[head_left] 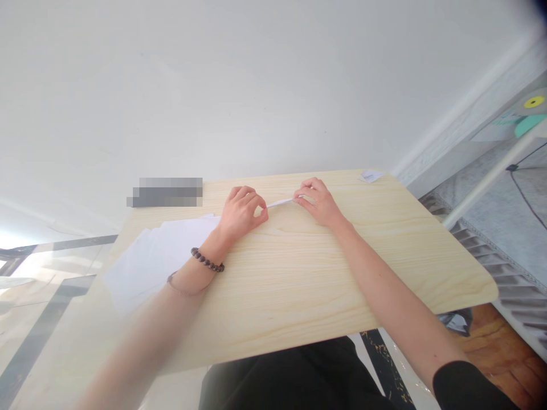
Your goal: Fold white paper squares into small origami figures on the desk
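A narrow white strip of folded paper [280, 203] stretches between my two hands just above the far part of the light wooden table [299, 273]. My left hand [241, 212] pinches the strip's left end with curled fingers; a dark bead bracelet and a thin cord sit on that wrist. My right hand [318, 200] pinches the strip's right end, fingers closed over it. Both forearms rest on the tabletop.
Several white paper sheets [154, 256] lie on the table's left side, under my left forearm. A small folded white paper piece [371, 175] sits at the far right corner. A white wall stands behind the table; a grey rug and a white frame are on the right.
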`<action>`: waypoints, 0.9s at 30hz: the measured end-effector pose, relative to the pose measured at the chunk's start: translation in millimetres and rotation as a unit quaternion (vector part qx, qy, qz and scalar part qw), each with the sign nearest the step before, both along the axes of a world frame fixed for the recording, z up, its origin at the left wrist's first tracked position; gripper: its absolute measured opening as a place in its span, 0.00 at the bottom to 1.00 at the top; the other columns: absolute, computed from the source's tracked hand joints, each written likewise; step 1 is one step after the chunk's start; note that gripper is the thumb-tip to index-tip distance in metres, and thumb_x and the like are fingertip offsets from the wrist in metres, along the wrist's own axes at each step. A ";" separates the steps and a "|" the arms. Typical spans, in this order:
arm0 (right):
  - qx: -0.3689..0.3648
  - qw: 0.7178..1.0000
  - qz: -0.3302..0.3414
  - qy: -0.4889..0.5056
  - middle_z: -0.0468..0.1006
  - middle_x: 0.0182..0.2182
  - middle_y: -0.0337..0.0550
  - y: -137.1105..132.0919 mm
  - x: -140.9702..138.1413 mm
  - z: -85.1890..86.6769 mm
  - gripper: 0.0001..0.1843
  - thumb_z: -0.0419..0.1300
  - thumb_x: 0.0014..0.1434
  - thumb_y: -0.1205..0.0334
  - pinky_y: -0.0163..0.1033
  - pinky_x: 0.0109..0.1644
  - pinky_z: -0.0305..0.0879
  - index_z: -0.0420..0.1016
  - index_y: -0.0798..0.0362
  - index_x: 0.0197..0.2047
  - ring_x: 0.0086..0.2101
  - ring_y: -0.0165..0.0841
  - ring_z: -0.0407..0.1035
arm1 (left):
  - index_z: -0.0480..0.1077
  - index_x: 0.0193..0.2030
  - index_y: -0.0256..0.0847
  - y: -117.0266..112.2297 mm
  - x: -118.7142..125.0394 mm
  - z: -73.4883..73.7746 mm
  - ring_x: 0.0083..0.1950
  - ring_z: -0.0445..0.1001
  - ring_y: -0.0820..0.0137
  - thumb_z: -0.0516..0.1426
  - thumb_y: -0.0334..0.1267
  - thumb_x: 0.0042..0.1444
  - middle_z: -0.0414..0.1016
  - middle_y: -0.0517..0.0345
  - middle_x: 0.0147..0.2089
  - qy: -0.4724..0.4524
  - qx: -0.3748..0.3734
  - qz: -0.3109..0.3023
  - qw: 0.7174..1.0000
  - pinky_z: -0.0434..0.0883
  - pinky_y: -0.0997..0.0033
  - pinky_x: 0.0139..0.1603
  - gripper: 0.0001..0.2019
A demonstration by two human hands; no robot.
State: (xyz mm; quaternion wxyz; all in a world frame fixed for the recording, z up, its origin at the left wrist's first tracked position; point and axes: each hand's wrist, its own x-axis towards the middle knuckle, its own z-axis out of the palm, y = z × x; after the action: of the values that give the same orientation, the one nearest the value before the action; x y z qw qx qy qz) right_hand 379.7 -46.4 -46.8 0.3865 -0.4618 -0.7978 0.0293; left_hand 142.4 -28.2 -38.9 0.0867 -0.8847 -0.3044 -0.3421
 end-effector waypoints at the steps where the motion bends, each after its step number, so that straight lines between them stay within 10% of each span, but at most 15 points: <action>1: 0.001 1.000 -0.002 0.001 0.65 0.36 0.42 0.3 1.1 -0.5 0.08 0.53 0.57 0.57 0.44 0.46 0.59 0.72 0.48 0.34 0.39 0.35 0.61 | 0.67 0.28 0.40 0.5 -0.6 -0.4 0.41 0.67 0.64 0.53 0.31 0.49 0.72 0.55 0.30 -0.001 -0.001 0.002 1.000 0.62 0.60 0.45 0.03; 27: 0.010 1.000 0.010 0.012 0.69 0.31 0.41 -7.0 -16.4 2.4 0.05 0.56 0.55 0.60 0.41 0.43 0.60 0.67 0.51 0.29 0.37 0.34 0.62 | 0.69 0.33 0.40 0.8 -3.8 -0.2 0.43 0.66 0.64 0.50 0.32 0.55 0.73 0.54 0.33 0.025 0.007 -0.004 1.000 0.62 0.61 0.43 0.07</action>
State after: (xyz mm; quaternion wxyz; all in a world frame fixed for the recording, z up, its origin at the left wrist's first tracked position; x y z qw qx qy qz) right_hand 363.3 -53.4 -44.4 0.4002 -0.4496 -0.7980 0.0302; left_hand 138.6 -27.4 -39.2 0.0996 -0.8933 -0.2965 -0.3227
